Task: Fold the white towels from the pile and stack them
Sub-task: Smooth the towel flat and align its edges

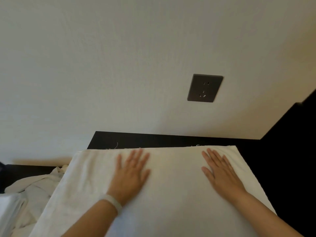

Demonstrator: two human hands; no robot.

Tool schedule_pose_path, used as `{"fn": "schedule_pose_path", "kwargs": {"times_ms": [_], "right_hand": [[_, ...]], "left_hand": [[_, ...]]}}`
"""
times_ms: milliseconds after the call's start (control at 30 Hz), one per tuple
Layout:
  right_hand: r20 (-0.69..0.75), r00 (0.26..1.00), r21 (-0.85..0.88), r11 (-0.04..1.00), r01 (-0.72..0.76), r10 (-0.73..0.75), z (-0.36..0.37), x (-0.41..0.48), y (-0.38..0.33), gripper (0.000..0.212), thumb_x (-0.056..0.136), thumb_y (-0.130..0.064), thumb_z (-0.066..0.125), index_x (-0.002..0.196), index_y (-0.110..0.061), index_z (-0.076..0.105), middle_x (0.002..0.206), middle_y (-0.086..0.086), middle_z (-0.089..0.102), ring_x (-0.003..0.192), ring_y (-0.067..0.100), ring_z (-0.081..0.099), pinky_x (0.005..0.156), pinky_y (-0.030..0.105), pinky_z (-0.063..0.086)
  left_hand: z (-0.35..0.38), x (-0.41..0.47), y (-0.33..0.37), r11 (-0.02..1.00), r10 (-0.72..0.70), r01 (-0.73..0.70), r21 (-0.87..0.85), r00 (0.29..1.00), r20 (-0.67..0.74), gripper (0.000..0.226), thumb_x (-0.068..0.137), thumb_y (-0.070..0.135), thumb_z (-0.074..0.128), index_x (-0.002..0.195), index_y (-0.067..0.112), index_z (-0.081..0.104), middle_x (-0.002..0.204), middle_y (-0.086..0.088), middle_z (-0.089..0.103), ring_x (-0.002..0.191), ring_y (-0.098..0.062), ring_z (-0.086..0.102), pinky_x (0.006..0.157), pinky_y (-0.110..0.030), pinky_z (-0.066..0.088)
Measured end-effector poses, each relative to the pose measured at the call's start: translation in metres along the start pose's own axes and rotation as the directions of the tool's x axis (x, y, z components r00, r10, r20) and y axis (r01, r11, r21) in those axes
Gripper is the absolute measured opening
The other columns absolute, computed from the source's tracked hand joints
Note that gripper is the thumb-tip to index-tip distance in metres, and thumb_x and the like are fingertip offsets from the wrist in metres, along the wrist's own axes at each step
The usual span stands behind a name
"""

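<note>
Both my palms are flat down, fingers straight and spread, nothing gripped. My left hand presses the middle of the flat, rectangular white cotton towel; my right hand presses it further right, well apart from the left, fingertips near the far edge. A pale, translucent band circles my left wrist.

The towel fills the lower centre of the frame, lying smooth on the flat black tabletop, its far edge running almost straight, with a thin loose thread sticking up at the far left. In the lower left, just beside the towel's left edge, sits the crumpled pile of white towels.

Behind it all rises the plain off-white wall, and right of centre on it a dark grey square socket plate shows its pin slots.
</note>
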State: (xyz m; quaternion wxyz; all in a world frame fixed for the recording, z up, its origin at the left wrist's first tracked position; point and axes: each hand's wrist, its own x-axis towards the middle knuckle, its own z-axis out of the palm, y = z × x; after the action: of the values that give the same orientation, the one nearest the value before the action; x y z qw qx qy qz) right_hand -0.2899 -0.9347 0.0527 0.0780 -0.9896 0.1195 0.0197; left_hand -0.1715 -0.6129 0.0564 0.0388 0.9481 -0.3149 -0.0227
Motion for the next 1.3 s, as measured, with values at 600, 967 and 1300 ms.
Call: {"fn": "schedule_pose_path", "kwargs": {"times_ms": [600, 967, 1300], "right_hand": [[-0.039, 0.949, -0.086, 0.945, -0.316, 0.313, -0.001, -0.046, -0.03, 0.059, 0.105, -0.041, 0.013, 0.157, -0.024, -0.008, 0.165, -0.004, -0.012, 0.151, 0.011, -0.013, 0.122, 0.039, -0.008], [-0.06, 0.998, 0.029, 0.999, 0.021, -0.019, 0.018, -0.136, -0.152, 0.057, 0.093, -0.032, 0.032, 0.143, -0.012, 0.051, 0.15, 0.007, 0.046, 0.14, 0.023, 0.042, 0.115, 0.041, 0.015], [-0.036, 0.902, 0.023, 0.903, -0.429, 0.43, 0.008, -0.174, 0.02, 0.071, 0.091, -0.063, -0.003, 0.155, -0.034, -0.013, 0.164, -0.008, -0.01, 0.151, 0.01, -0.009, 0.123, 0.036, -0.009]], "left_hand": [[-0.005, -0.055, -0.002, 0.969, -0.248, 0.248, 0.021, 0.967, 0.064, 0.067, 0.087, 0.048, -0.014, 0.152, 0.034, -0.013, 0.16, 0.008, -0.016, 0.151, -0.016, -0.01, 0.12, -0.05, -0.006], [-0.008, -0.136, 0.097, 0.995, 0.037, -0.03, -0.095, 0.997, 0.068, 0.056, 0.091, 0.037, 0.033, 0.142, 0.021, 0.052, 0.15, -0.002, 0.044, 0.138, -0.024, 0.042, 0.106, -0.054, 0.023], [0.001, -0.156, 0.044, 0.972, -0.225, 0.228, -0.061, 0.973, 0.054, 0.072, 0.077, 0.062, -0.02, 0.146, 0.042, -0.024, 0.156, 0.016, -0.026, 0.144, -0.011, -0.025, 0.117, -0.05, -0.014]]}}
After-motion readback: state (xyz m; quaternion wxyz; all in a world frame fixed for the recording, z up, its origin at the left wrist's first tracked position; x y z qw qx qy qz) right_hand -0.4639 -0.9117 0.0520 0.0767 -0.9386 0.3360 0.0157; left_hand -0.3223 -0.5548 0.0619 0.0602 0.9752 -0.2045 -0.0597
